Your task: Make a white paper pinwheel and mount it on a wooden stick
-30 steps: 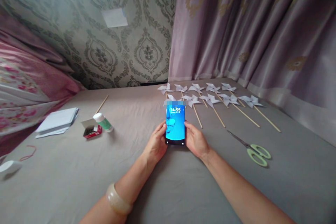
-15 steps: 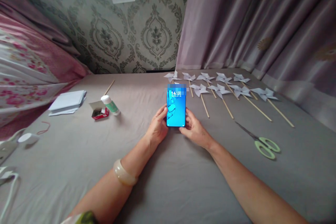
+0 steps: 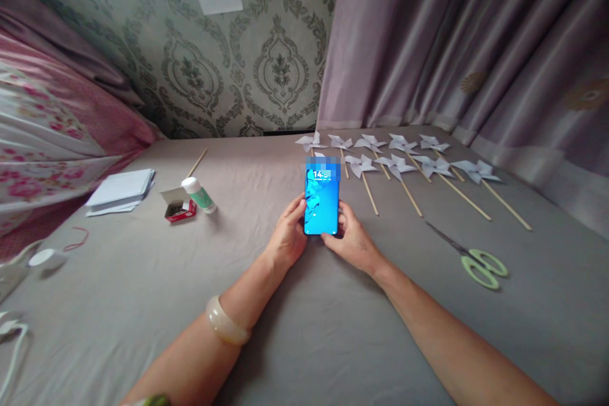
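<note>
A smartphone [image 3: 322, 206] with a lit blue screen is held upright in front of me, its top part blurred over. My left hand [image 3: 289, 228] grips its left edge, a pale bangle on that wrist. On the other edge my right hand [image 3: 351, 236] is closed, with the thumb at the bottom of the screen. Behind and right of the phone lie several white paper pinwheels [image 3: 434, 166] on wooden sticks, in two rows. Scissors [image 3: 480, 266] with green handles rest to the right of my right hand.
Left on the grey sheet [image 3: 143, 292] are a glue stick [image 3: 198, 195], a small open red box [image 3: 179, 210], a loose wooden stick [image 3: 198, 162] and a stack of white paper [image 3: 120, 190]. A power strip [image 3: 13, 276] sits at the left edge. Curtains [image 3: 404, 32] hang behind.
The phone has shifted slightly right and down in view, and the right thumb has slid a little left along its bottom edge. The camera view has tilted slightly.
</note>
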Demonstrator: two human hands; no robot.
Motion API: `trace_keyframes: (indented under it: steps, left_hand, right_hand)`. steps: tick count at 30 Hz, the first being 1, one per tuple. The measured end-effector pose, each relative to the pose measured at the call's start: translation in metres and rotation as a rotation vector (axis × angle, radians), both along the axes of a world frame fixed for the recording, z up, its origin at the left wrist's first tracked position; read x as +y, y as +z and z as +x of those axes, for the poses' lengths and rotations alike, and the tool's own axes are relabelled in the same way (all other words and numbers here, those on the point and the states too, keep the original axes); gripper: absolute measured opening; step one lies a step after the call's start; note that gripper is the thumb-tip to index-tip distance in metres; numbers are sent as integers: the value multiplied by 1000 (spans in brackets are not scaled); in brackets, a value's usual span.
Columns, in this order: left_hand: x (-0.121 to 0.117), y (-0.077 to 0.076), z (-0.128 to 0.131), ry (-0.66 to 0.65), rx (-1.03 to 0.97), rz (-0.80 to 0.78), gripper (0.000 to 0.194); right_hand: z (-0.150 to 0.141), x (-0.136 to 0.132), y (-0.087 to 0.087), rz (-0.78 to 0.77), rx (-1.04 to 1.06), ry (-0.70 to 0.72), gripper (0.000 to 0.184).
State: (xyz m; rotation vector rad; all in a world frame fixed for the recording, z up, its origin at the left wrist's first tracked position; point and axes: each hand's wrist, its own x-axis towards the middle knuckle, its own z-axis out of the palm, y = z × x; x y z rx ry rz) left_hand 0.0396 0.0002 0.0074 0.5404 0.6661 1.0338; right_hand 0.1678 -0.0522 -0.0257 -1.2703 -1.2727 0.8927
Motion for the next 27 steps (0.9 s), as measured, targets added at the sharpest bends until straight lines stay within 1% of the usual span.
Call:
trace_keyframes:
  steps: [9,15,20,23,27]
  left_hand:
    - [1,-2,0,4,12,7,23]
    - [1,-4,-1,-22,12,40,32]
    - [1,-5,-2,-25,13,44,31]
    - [1,-4,-2,-33,19,45,30]
    - [-1,-3,-1,-48,16,40,30]
  right_hand:
    - [1,1,-2,-26,-25,-16,64]
    - [0,0,-1,-45,-22,-21,64]
    - [1,1,-2,-53,-20,-38,60]
    - [0,2,0,-71,4,-61,54]
    - [0,4,6,-93,81,-108,37]
